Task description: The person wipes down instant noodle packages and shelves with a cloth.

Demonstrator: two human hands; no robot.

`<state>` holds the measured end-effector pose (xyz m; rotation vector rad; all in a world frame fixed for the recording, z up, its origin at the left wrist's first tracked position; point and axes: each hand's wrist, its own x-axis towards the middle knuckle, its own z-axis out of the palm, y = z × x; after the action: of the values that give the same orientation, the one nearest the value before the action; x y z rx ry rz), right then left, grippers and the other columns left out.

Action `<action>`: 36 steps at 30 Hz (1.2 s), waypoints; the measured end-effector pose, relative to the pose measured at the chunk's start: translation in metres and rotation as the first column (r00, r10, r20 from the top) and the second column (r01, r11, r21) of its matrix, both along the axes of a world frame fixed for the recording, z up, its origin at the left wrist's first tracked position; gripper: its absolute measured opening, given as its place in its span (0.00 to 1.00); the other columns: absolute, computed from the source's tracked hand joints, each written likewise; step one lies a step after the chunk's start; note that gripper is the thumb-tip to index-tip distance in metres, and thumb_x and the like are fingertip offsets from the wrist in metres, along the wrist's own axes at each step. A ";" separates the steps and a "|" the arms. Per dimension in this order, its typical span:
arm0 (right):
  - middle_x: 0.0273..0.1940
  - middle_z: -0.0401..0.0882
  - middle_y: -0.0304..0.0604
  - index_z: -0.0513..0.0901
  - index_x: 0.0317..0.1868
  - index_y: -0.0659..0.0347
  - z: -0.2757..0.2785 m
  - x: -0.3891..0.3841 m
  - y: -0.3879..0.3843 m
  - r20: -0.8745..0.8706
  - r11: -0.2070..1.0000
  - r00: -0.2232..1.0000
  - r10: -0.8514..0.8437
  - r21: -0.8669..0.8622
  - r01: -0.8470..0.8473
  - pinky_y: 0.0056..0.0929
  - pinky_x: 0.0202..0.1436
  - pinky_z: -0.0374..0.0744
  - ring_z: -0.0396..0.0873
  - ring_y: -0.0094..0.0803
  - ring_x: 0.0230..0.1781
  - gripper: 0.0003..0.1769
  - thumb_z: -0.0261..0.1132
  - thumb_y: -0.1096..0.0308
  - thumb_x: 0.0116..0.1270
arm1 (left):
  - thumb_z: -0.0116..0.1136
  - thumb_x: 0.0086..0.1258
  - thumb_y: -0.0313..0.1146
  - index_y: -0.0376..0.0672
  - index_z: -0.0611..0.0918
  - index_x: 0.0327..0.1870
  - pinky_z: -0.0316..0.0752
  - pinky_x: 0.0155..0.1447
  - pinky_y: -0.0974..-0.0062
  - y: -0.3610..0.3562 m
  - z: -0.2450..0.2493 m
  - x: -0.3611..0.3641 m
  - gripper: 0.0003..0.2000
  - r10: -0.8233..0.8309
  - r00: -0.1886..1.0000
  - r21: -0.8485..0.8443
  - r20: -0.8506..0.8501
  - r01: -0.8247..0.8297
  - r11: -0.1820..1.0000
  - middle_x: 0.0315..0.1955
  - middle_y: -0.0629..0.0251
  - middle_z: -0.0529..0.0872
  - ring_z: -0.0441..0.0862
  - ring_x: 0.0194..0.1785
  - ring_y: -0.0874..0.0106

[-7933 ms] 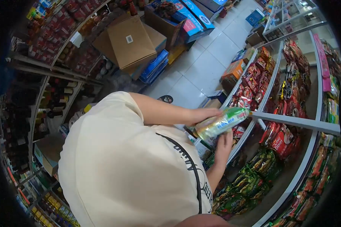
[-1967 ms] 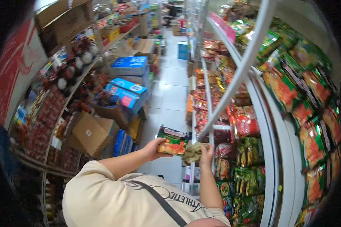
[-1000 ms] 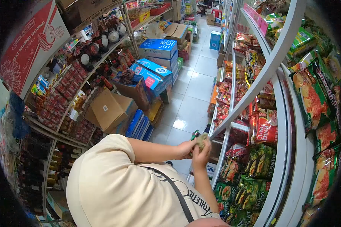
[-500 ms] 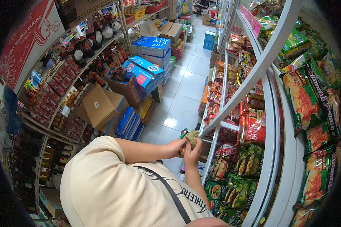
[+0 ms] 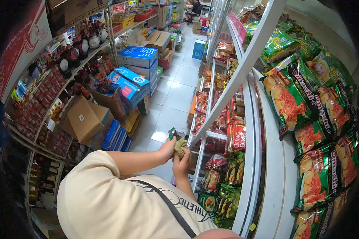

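Note:
In front of the shirt, my left hand (image 5: 167, 150) is closed round a small green-and-dark packet (image 5: 174, 134), whose end sticks out above the fingers. My right hand (image 5: 181, 164) is closed on a crumpled olive-green cloth (image 5: 181, 148), which it presses against the packet and my left hand. The fingers of both hands are bent, and part of the packet is hidden by them and the cloth. Both hands are beside the front post of the shelves on the right.
Noodle packs (image 5: 317, 175) lie on the right upper shelf (image 5: 273, 159), behind a slanted white bar (image 5: 243, 75). Blue cartons (image 5: 137, 55) and an open brown box (image 5: 83, 119) stand at left, beside bottle-filled shelves. A tiled aisle (image 5: 175, 95) runs to a seated person (image 5: 193, 10).
The view has swung rightward, so shelves, cartons and hands appear farther left. Both hands keep hold of the packet and cloth, with the packet's end now showing more.

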<state>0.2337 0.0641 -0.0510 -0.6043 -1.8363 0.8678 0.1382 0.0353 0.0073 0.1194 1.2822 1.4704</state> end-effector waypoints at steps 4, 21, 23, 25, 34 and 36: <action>0.45 0.71 0.57 0.68 0.49 0.65 -0.004 0.007 0.014 0.001 0.958 0.963 -0.271 -0.097 0.270 0.40 0.50 0.69 0.71 0.52 0.45 0.17 0.58 0.74 0.58 | 0.34 0.73 0.45 0.47 0.54 0.62 0.68 0.57 0.64 -0.001 -0.017 0.020 0.21 -0.178 0.982 0.136 -0.061 0.185 0.973 0.52 0.59 0.70 0.72 0.53 0.68; 0.44 0.69 0.44 0.66 0.50 0.61 -0.019 0.007 0.017 -0.076 0.912 0.992 0.097 -0.393 -0.119 0.27 0.49 0.69 0.69 0.28 0.45 0.18 0.59 0.75 0.61 | 0.34 0.74 0.40 0.46 0.56 0.60 0.74 0.49 0.69 -0.003 0.001 0.016 0.18 -0.015 0.958 0.123 -0.288 0.052 0.991 0.48 0.57 0.73 0.76 0.48 0.67; 0.43 0.70 0.45 0.65 0.51 0.62 -0.019 0.006 0.020 -0.033 0.919 0.983 -0.181 -0.362 0.157 0.27 0.48 0.70 0.70 0.30 0.43 0.16 0.57 0.73 0.63 | 0.36 0.73 0.38 0.46 0.55 0.63 0.72 0.51 0.70 -0.012 -0.013 0.022 0.20 -0.155 0.979 0.190 -0.134 0.179 0.965 0.51 0.59 0.72 0.74 0.50 0.68; 0.43 0.70 0.46 0.64 0.50 0.63 -0.003 0.009 0.029 -0.075 0.822 0.921 -0.382 -0.482 0.302 0.29 0.48 0.70 0.70 0.32 0.43 0.15 0.54 0.71 0.65 | 0.38 0.73 0.35 0.47 0.53 0.66 0.69 0.55 0.70 -0.025 -0.024 0.033 0.22 -0.290 0.947 0.290 -0.135 0.318 0.903 0.54 0.60 0.70 0.72 0.53 0.69; 0.40 0.71 0.47 0.69 0.45 0.64 0.000 0.010 0.011 -0.146 0.947 0.986 0.083 -0.296 -0.123 0.32 0.47 0.71 0.72 0.36 0.42 0.16 0.62 0.73 0.58 | 0.38 0.73 0.39 0.45 0.58 0.61 0.73 0.51 0.71 -0.006 -0.012 0.016 0.19 0.024 1.000 0.234 -0.012 -0.021 0.972 0.50 0.58 0.72 0.75 0.48 0.67; 0.41 0.71 0.47 0.68 0.47 0.63 0.006 0.013 0.008 -0.092 0.919 0.993 0.072 -0.381 -0.102 0.31 0.47 0.70 0.71 0.36 0.43 0.16 0.61 0.73 0.59 | 0.38 0.73 0.39 0.45 0.58 0.62 0.73 0.49 0.71 -0.001 -0.011 0.012 0.19 0.042 0.990 0.136 -0.136 -0.023 0.990 0.49 0.58 0.72 0.75 0.46 0.67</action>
<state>0.2469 0.0722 -0.0453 -0.7251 -1.6418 1.3124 0.1500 0.0344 -0.0039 0.2952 1.2999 1.5995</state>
